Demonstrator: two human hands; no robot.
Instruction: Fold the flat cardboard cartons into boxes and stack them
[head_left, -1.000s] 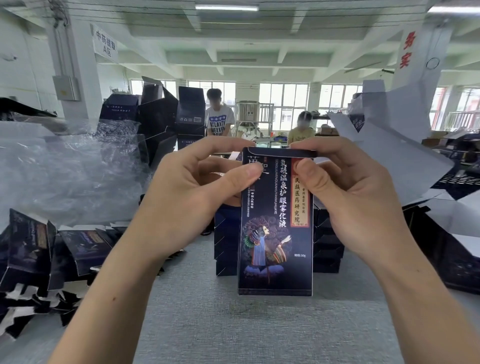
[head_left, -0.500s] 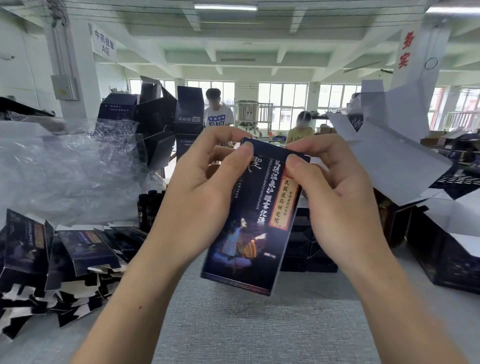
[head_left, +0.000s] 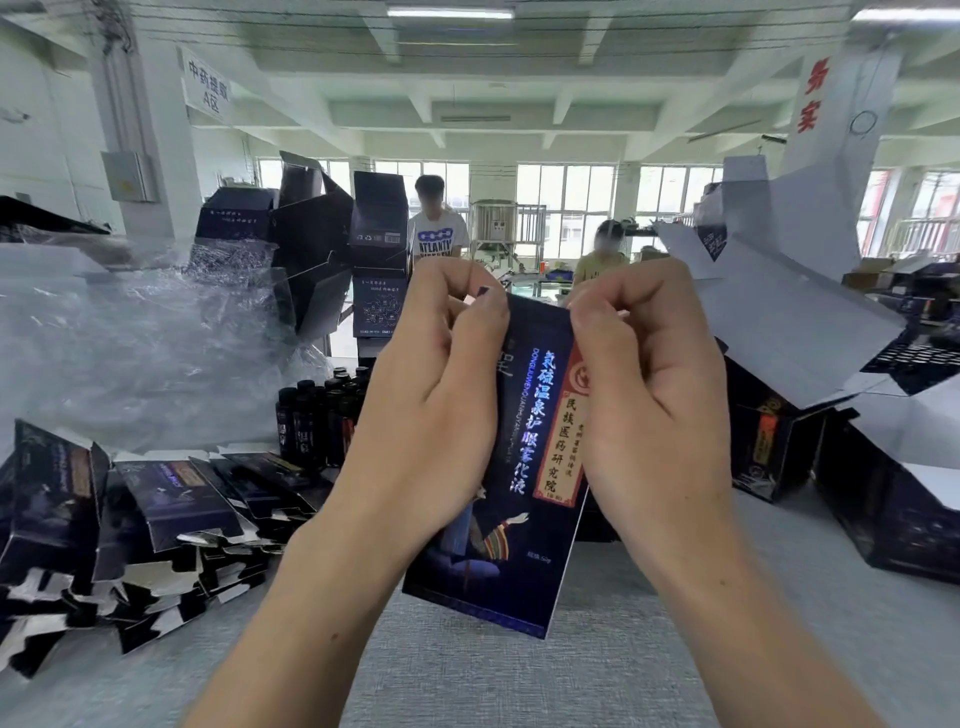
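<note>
Left hand (head_left: 431, 395) and right hand (head_left: 649, 384) both pinch the top edge of a glossy dark-blue printed carton (head_left: 511, 467), tilted above the grey felt table (head_left: 519, 675). Top flap hidden behind fingers. Flat cartons (head_left: 171, 499) heaped near left, crinkled clear plastic (head_left: 130, 353) behind.

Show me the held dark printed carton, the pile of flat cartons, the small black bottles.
dark printed carton (head_left: 530, 441): head view, front panel.
pile of flat cartons (head_left: 176, 499): head view, top carton's face.
small black bottles (head_left: 306, 421): head view, one bottle's body.
</note>
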